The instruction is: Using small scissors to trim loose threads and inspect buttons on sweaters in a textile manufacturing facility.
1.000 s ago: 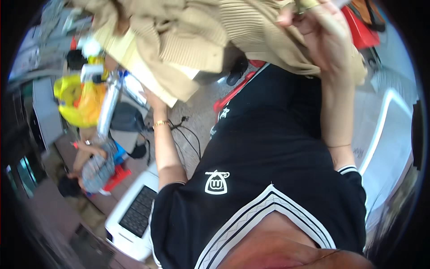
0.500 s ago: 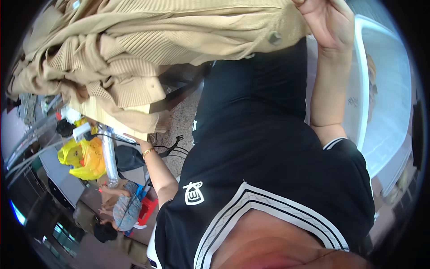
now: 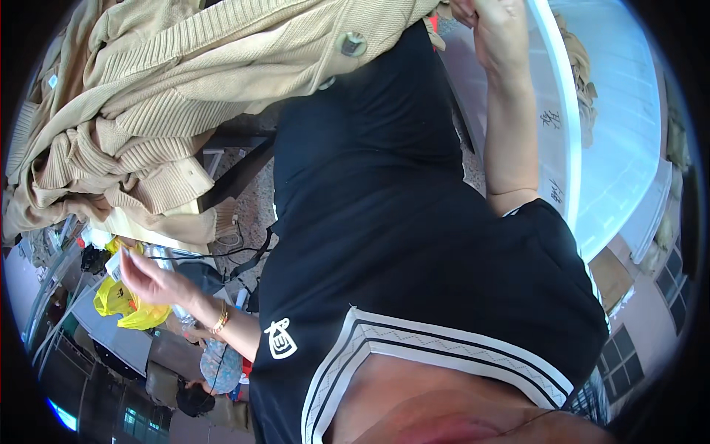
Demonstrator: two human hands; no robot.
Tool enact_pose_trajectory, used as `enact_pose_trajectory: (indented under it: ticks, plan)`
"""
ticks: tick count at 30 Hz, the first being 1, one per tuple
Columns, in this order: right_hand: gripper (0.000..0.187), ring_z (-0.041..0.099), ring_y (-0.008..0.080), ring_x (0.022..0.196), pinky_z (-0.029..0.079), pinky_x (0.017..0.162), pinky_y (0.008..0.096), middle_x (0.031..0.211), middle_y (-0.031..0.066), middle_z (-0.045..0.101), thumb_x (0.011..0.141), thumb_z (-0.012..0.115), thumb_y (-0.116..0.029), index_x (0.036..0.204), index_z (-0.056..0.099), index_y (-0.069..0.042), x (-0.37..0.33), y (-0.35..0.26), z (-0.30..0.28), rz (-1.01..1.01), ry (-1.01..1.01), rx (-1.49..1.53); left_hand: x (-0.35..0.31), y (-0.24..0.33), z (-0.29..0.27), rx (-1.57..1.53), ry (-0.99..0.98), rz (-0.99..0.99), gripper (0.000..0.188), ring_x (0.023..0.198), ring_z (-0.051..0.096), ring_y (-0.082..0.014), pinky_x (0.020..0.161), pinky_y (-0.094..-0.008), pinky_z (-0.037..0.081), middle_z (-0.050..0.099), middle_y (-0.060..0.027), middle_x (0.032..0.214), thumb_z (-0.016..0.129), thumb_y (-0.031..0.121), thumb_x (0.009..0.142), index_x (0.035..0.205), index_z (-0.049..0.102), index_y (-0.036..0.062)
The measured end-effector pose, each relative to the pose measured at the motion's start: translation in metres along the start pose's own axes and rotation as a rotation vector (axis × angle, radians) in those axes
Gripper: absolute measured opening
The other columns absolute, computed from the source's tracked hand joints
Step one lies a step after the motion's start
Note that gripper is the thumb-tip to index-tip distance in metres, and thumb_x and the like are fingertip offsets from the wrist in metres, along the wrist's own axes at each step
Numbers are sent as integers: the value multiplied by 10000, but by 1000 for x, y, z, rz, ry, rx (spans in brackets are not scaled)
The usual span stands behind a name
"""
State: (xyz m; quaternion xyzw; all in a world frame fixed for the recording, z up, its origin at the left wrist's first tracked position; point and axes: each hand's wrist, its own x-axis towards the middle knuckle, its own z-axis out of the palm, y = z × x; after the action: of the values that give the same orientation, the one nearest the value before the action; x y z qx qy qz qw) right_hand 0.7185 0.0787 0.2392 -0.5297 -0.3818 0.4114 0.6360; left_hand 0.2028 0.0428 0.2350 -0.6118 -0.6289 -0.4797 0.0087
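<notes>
A beige knitted cardigan [image 3: 244, 66] with ribbed bands and large buttons spreads across a pale wooden board or table [image 3: 140, 228] in front of me. Its near ribbed cuff hangs off the board. My left hand [image 3: 154, 281] is raised off to the left, apart from the knit. The fingers there are stretched out and nothing shows in them, with a small white box [image 3: 114, 265] beside the fingertips. At the upper edge, my right hand [image 3: 499, 26] has curled fingers close to the cardigan's right end; the view cuts them off, hiding whatever they pinch.
On my right stands a large white plastic tub [image 3: 617, 148] with beige knitted cloth [image 3: 579, 70] inside. Yellow plastic bags [image 3: 122, 302] and black cables [image 3: 240, 259] are at the left. Beyond them sits another person [image 3: 220, 366] in a patterned blue top.
My left hand has lifted off the board's edge and moved left. The view has shifted, so cardigan and tub appear further left. My right hand now appears past the cardigan's end.
</notes>
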Motion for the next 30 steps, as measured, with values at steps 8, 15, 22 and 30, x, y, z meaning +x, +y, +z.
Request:
enact_pose_trajectory:
  ticks: [8,15,22,30]
  plan:
    - [217,639,76,963,507,852,222,1055,37,712,991,646,-135,1129,698,25,-17,19,-12,-207,-28,-195,-31,176,176,-453,-787,292,387,807,635,-166,712,-288,542,640,-103,1066,793,44,821,1188,672,36]
    - [269,624,58,861,495,733,204,949,4,689,916,723,-58,1174,667,-8,-17,24,6,-74,-108,-64,-39,170,211,-698,-1026,-104,408,863,607,-110,753,-254,515,632,-26,958,703,26,910,1298,578,16]
    - [127,492,12,644,381,583,178,751,-53,586,926,728,-80,900,606,-54,24,67,0,-289,-236,577,10,192,196,-1129,-1092,-456,326,1000,608,-81,916,-201,454,647,-23,1099,586,-2,985,1311,563,-16]
    - [125,539,33,710,417,624,190,820,-32,610,926,717,-61,986,610,-36,27,27,-3,239,30,-47,15,199,248,-365,-560,575,206,849,617,-213,749,-303,496,631,-103,1015,661,10,906,1107,688,41]
